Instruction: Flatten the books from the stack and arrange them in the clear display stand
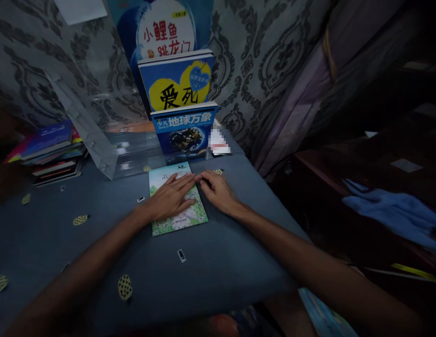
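Green-and-pale-blue paperback (189, 218) flat on counter (221, 252); left hand (172, 199) spread across it, likely steadying; right hand (218, 191) bent by its right edge, cannot tell if pinching.

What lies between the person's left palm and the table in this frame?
In the head view, a thin book with a green and pale-blue cover lies there, flat on the table, with the left hand spread over it.

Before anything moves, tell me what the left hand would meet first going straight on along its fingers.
Probably the right hand, close ahead of the left hand; whether the two already touch is unclear.
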